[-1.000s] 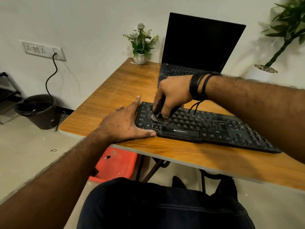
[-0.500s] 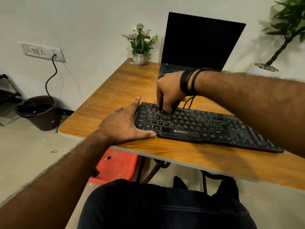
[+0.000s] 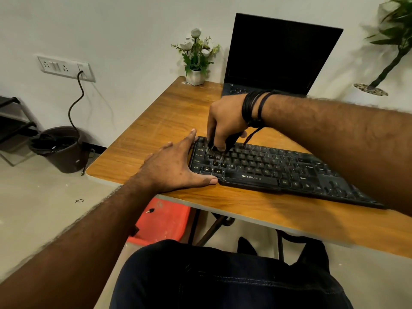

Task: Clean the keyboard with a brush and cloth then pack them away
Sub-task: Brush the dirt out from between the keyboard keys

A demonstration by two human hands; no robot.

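Bristles of the small dark brush (image 3: 213, 150) meet the left end of the long black plastic keyboard (image 3: 278, 172), near the wooden desk's (image 3: 156, 121) front edge; right hand (image 3: 225, 121) grips it, and unbrushed keys stretch rightward. Left hand (image 3: 174, 168), flat with fingers spread, braces that end.

Black keyboard (image 3: 278, 170) flat on the wooden desk, angled, left end nearest the desk's front edge, yellowish key legends showing. Small dark brush (image 3: 213, 150), mostly hidden and blurred, bristles down on the upper-left keys.
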